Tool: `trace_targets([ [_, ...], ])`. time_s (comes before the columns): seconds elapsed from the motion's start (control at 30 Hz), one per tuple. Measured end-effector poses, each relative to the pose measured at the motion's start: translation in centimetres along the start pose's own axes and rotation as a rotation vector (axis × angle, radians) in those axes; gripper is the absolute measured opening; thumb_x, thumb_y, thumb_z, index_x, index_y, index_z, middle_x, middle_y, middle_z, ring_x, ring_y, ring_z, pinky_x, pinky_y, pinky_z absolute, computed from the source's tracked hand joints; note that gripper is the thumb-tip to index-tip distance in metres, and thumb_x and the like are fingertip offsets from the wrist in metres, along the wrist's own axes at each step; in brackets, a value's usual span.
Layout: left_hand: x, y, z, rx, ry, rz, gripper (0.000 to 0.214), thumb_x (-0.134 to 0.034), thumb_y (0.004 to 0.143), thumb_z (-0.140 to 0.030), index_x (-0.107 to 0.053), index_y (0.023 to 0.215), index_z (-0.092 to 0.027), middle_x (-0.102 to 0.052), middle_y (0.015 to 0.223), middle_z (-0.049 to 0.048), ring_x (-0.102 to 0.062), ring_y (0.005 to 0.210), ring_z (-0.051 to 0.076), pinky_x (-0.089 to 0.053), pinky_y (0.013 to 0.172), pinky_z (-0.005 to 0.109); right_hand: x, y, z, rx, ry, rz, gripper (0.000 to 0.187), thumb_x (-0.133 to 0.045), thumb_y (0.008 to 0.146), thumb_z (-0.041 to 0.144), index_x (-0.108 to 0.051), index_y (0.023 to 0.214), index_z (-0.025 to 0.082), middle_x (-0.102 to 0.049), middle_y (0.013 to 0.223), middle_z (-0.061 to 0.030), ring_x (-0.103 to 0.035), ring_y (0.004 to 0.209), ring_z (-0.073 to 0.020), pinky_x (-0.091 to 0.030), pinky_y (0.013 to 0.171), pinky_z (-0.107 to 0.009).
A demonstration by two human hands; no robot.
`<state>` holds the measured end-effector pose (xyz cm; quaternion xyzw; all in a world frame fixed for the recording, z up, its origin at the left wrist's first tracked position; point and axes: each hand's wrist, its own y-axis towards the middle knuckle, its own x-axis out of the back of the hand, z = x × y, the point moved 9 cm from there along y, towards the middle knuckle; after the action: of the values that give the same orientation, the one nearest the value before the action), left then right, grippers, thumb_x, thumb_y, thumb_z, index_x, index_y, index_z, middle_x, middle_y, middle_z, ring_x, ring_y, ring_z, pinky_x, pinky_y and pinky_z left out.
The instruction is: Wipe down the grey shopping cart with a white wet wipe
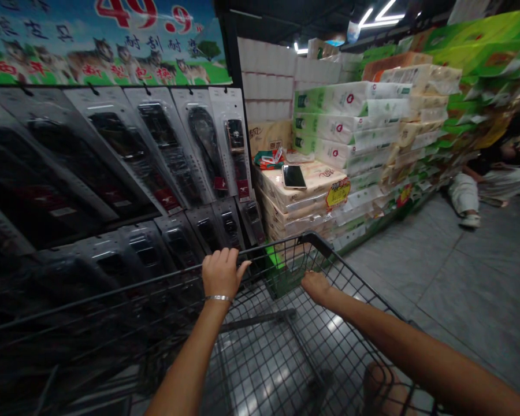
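Note:
A dark wire shopping cart spreads out below me, its basket holding no goods that I can see. My left hand, with a silver bracelet at the wrist, is closed over the cart's upper rim, thumb sticking out to the right. Over the basket, near its far right corner, my right hand is curled into a fist; whether it grips the wire or something small is hidden. Beyond the cart a smartphone lies face up on a stack of tissue packs, beside a small red and green packet.
Packaged belts hang on a rack at the left, under a price sign. Green and white tissue packs are piled high along the aisle. On the right, a person is low down near the grey tiled floor.

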<state>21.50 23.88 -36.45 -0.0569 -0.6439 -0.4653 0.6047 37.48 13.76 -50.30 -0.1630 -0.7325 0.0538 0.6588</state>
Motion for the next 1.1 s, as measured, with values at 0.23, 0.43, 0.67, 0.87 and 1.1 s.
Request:
trace_targets([
  [0.23, -0.2, 0.0, 0.0, 0.011, -0.031, 0.029, 0.035, -0.049, 0.084, -0.05, -0.061, 0.086, -0.016, -0.058, 0.072, 0.0081, -0.049, 0.072, 0.026, -0.027, 0.063, 0.035, 5.6, -0.5, -0.4, 0.09, -0.1, -0.203, 0.028, -0.045, 0.081, 0.001, -0.067, 0.095, 0.009, -0.062, 0.104, -0.0171, -0.059, 0.096, -0.0205, -0.046, 0.078, -0.027],
  [0.43, -0.2, 0.0, -0.1, -0.002, -0.04, 0.025, 0.035, -0.049, 0.084, -0.049, -0.061, 0.09, -0.016, -0.058, 0.073, 0.0081, -0.048, 0.073, 0.026, -0.028, 0.063, 0.035, 6.1, -1.0, -0.5, 0.204, -0.373, -0.432, 0.023, -0.047, 0.083, 0.008, -0.068, 0.091, 0.007, -0.064, 0.09, -0.0152, -0.055, 0.094, -0.025, -0.044, 0.081, -0.036],
  [0.67, -0.3, 0.0, 0.0, 0.01, -0.069, 0.041, 0.034, -0.047, 0.084, -0.048, -0.06, 0.09, -0.017, -0.058, 0.075, 0.009, -0.049, 0.076, 0.027, -0.028, 0.064, 0.036, 2.7, -1.1, -0.5, 0.117, -0.309, -0.34, 0.025, -0.045, 0.081, 0.004, -0.068, 0.09, 0.008, -0.063, 0.088, -0.0151, -0.055, 0.088, -0.0229, -0.043, 0.08, -0.035],
  [0.87, -0.4, -0.1, 0.0, 0.013, -0.085, 0.049, 0.035, -0.048, 0.084, -0.048, -0.06, 0.092, -0.017, -0.058, 0.076, 0.0095, -0.049, 0.077, 0.028, -0.029, 0.064, 0.036, -0.3, -1.3, 0.2, 0.108, -0.366, -0.273, 0.028, -0.047, 0.079, 0.003, -0.068, 0.097, 0.005, -0.065, 0.094, -0.0174, -0.057, 0.095, -0.0254, -0.042, 0.084, -0.038],
  [1.1, -0.2, 0.0, -0.1, 0.007, -0.059, 0.045, 0.033, -0.049, 0.084, -0.047, -0.061, 0.088, -0.016, -0.057, 0.074, 0.0087, -0.049, 0.076, 0.027, -0.028, 0.064, 0.035, -2.5, -2.0, 0.5, 0.084, -0.271, -0.074, 0.026, -0.047, 0.079, 0.002, -0.069, 0.093, 0.005, -0.065, 0.094, -0.0192, -0.058, 0.094, -0.024, -0.044, 0.079, -0.034],
])
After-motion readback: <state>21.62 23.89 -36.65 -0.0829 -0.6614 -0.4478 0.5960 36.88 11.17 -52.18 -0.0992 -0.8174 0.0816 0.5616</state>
